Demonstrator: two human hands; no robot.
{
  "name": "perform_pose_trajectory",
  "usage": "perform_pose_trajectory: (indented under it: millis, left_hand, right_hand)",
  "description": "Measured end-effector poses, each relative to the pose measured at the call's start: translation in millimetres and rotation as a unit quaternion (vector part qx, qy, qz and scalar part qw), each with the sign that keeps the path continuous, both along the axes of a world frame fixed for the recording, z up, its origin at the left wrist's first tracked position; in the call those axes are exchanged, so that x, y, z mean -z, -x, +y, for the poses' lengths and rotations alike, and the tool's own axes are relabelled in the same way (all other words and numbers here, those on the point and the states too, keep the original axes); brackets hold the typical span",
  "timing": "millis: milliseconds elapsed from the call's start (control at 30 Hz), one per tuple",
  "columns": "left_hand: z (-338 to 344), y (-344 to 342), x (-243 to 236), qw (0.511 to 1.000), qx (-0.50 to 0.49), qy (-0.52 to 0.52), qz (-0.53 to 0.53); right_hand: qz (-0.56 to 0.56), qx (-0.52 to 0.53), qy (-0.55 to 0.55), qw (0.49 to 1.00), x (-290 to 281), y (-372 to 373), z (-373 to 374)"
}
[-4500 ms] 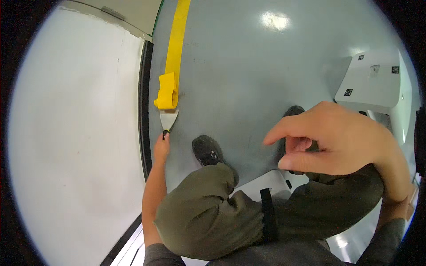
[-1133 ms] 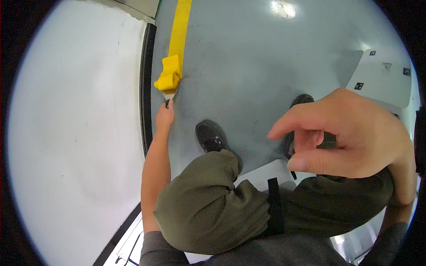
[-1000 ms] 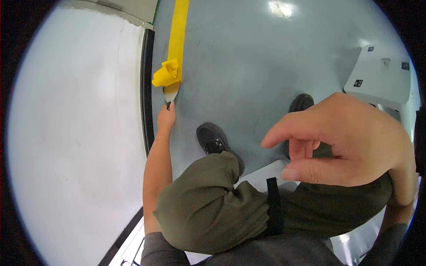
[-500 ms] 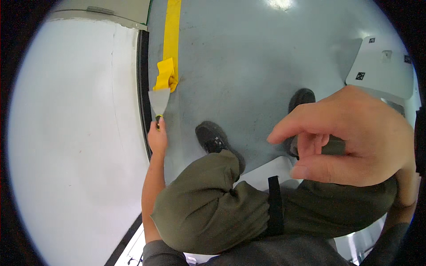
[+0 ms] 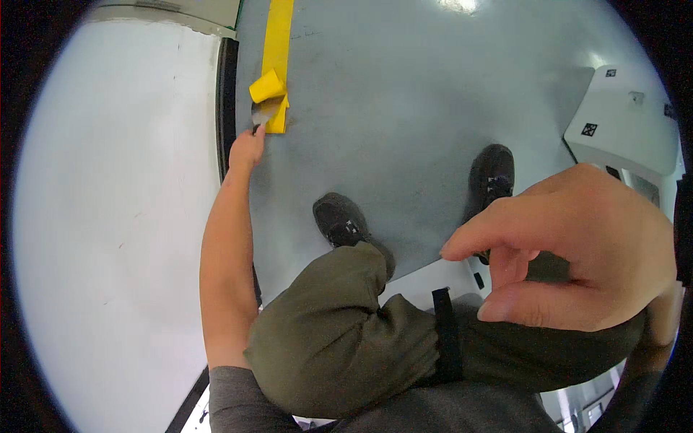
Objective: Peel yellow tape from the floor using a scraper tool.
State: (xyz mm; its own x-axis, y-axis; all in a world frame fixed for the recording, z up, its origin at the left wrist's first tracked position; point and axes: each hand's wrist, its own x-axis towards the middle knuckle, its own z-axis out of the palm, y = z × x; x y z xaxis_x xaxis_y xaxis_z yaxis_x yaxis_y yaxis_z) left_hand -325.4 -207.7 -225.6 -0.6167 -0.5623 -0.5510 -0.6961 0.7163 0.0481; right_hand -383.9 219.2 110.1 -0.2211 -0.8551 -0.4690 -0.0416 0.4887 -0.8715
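Observation:
A putty knife with a wide metal blade is gripped in my left hand, arm stretched forward along the wall. Its blade lies against the yellow floor tape, beneath a loose, curled flap of that tape. A short length of tape lies flat on the floor beside the blade. My right hand hangs close in front at the right, over my knee. Its fingers curl loosely, thumb and forefinger stand apart, and nothing shows between them.
On the left rises a white wall panel with a black strip along its foot. My shoes rest on the grey floor. A white panel with square black-and-white markers stands at the right.
My left hand has moved forward with the putty knife, its blade now at the tape. The flap has shifted forward, exposing tape behind it. My right hand has dropped slightly.

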Motion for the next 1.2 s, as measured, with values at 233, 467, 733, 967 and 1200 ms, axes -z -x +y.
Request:
perform_pose_trajectory:
  millis: [233, 467, 733, 967, 1200]
  left_hand:
    - [-35.8, -7.7, -3.0, 0.998, -0.021, 0.032, 0.041]
    - [1.0, -91.9, -10.6, 0.982, -0.088, -0.005, 0.164]
    - [27.3, -203.7, -15.8, 0.996, -0.062, 0.021, 0.065]
    - [42.8, -110.3, 12.0, 0.992, -0.104, -0.013, 0.073]
    - [49.4, -183.0, 10.9, 0.993, -0.062, 0.012, 0.099]
  right_hand:
    - [0.056, -0.082, 0.042, 0.994, 4.8, 3.3, 5.8]
    - [-0.012, -0.012, -0.008, 1.0, -4.6, 9.2, 2.3]
    - [0.034, -0.024, 0.015, 0.999, -10.3, 0.8, 2.1]
    - [0.043, -0.064, -0.016, 0.997, -20.9, -8.4, -23.4]
    - [-0.031, -0.059, -0.031, 0.997, -0.8, 12.1, -7.4]
